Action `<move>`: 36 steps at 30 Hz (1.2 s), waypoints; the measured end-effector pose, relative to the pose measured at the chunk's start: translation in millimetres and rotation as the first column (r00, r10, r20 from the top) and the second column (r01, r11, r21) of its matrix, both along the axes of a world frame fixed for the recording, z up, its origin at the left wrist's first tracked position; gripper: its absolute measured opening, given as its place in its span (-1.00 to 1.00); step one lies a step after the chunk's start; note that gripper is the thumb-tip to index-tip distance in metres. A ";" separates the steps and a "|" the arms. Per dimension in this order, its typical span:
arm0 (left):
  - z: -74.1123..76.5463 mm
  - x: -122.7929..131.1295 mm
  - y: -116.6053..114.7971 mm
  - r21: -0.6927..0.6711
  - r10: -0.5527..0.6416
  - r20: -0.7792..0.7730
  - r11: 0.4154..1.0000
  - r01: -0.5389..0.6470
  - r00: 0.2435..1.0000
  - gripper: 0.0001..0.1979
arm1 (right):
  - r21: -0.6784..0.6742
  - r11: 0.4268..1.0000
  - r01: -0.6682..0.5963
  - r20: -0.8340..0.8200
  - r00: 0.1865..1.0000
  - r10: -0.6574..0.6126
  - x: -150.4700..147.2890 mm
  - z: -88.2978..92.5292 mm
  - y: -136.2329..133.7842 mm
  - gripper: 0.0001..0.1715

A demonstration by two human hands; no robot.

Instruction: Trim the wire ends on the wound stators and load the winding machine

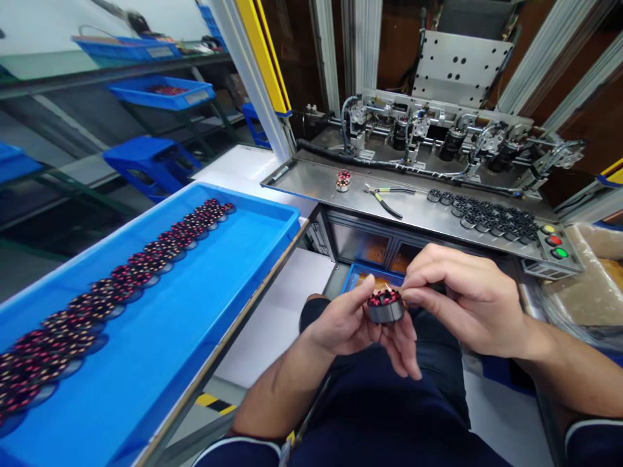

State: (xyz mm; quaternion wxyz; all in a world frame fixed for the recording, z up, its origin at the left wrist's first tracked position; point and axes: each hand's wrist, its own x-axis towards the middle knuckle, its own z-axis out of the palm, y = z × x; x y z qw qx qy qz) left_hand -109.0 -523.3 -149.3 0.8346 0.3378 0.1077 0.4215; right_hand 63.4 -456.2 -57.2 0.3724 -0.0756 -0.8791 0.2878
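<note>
A small round motor stator (385,306), grey metal ring with red copper windings on top, is held over my lap. My left hand (357,324) cups it from below and the side, thumb against its rim. My right hand (462,295) is closed in a pinch at the stator's top right edge, fingertips on a thin wire end. On the left, a long blue tray (195,311) carries a diagonal row of several similar wound stators (121,279).
A steel machine shelf (418,211) ahead holds one wound stator (343,181), pliers (387,196), a cluster of several black ring parts (491,217) and yellow, red and green buttons (553,240). Machine fixtures stand behind. Blue bins (160,92) sit on racks at the left.
</note>
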 end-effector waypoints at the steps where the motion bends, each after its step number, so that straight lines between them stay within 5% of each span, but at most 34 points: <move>1: 0.7 -1.1 0.1 0.010 -0.016 -0.016 1.000 0.016 1.000 -0.32 | 0.019 1.000 0.000 0.010 1.000 0.000 0.8 1.3 0.2 -0.90; 6: 7.4 -0.7 -5.9 0.061 0.339 -0.077 0.940 -0.335 0.938 -0.62 | 0.077 0.992 0.099 0.061 0.993 -0.104 6.1 6.2 -1.1 -0.86; 12: 9.9 4.5 -5.3 0.095 0.709 0.043 0.698 -0.709 0.704 -0.53 | 0.024 0.984 0.174 0.023 0.984 -0.175 5.6 2.4 -0.4 -0.84; 13: 9.2 4.2 -2.0 0.073 0.705 0.041 0.705 -0.706 0.708 -0.53 | 0.018 0.989 0.146 0.010 0.989 -0.146 5.1 2.1 -0.3 -0.86; 15: 6.7 2.9 5.5 0.055 0.539 -0.005 0.841 -0.538 0.842 -0.46 | 0.009 0.997 0.071 -0.001 0.997 -0.071 4.5 2.0 -0.1 -0.88; 17: 3.2 1.4 11.3 0.053 0.168 -0.051 0.985 -0.166 0.984 -0.29 | 0.008 1.000 0.020 -0.006 1.000 -0.020 4.9 2.7 0.0 -0.89; 19: 0.6 0.5 12.5 0.063 -0.097 -0.068 0.993 0.102 0.993 -0.22 | 0.017 1.000 0.008 -0.016 1.000 -0.007 6.5 3.5 0.0 -0.89; 21: 0.5 0.7 9.2 0.073 -0.051 -0.072 0.996 0.056 0.996 -0.35 | 0.038 0.999 0.026 -0.017 1.000 -0.026 8.9 4.2 -0.4 -0.88; 24: 5.4 3.1 0.3 0.089 0.261 -0.080 0.963 -0.254 0.962 -0.60 | 0.051 0.992 0.115 -0.006 0.993 -0.115 11.9 3.8 -1.9 -0.86; 27: 11.7 7.0 -5.6 0.123 0.564 -0.017 0.820 -0.558 0.825 -0.60 | 0.014 0.970 0.243 -0.013 0.970 -0.243 11.9 1.7 -3.2 -0.84; 30: 12.7 10.2 -3.5 0.098 0.708 0.108 0.691 -0.716 0.698 -0.58 | -0.028 0.966 0.259 -0.028 0.965 -0.260 9.5 -1.0 -3.1 -0.83; 31: 11.0 10.8 -1.0 0.077 0.699 0.122 0.701 -0.709 0.705 -0.58 | -0.031 0.974 0.222 -0.042 0.974 -0.223 8.7 -1.8 -2.7 -0.84; 33: 4.8 10.8 4.8 0.040 0.539 0.072 0.839 -0.543 0.839 -0.51 | -0.029 0.992 0.122 -0.075 0.990 -0.123 7.6 -3.4 -1.9 -0.86; 35: -2.6 9.5 9.1 0.013 0.190 -0.008 0.982 -0.189 0.982 -0.28 | -0.006 0.999 0.043 -0.094 0.995 -0.043 7.7 -4.5 -1.2 -0.89; 36: -5.6 8.5 10.0 0.002 0.022 -0.033 1.000 -0.022 0.999 -0.21 | 0.004 1.000 0.025 -0.098 0.995 -0.025 8.3 -4.9 -0.9 -0.91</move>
